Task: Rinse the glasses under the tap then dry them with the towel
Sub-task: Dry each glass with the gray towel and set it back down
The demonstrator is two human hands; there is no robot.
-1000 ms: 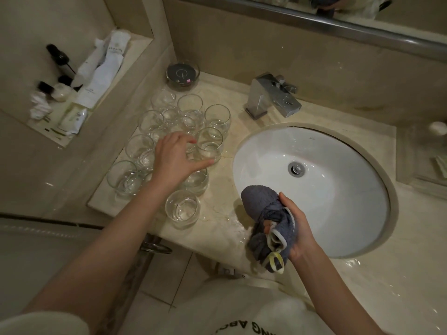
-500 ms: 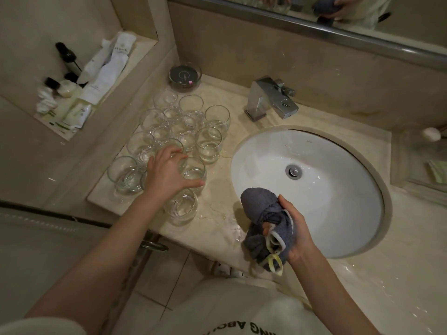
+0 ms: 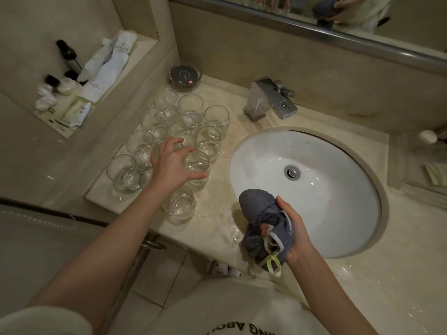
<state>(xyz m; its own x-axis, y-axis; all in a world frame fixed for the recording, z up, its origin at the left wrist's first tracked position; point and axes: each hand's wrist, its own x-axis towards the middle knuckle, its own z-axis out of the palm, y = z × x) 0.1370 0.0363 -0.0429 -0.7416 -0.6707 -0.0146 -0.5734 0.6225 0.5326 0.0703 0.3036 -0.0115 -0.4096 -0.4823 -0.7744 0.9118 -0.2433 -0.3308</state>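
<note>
A: What is the left hand (image 3: 173,165) doing?

B: It is hovering with fingers spread and loose, gripping nothing, over the cluster of clear round drinking glasses (image 3: 208,141) standing on the beige marble tabletop (image 3: 217,213). One glass (image 3: 197,168) is sitting just under its thumb; whether the fingers are touching a rim is hard to tell.

A: And the right hand (image 3: 294,234)?

B: It is clutching a bunched grey-blue terry towel (image 3: 260,211) with a pale yellow loop, fingers curled round it, at the near rim of the white oval sink (image 3: 338,213).

A: Where is the tap?

B: The square chrome tap (image 3: 271,100) is standing beyond the right hand, behind the sink, with the glasses lying to that hand's left.
</note>
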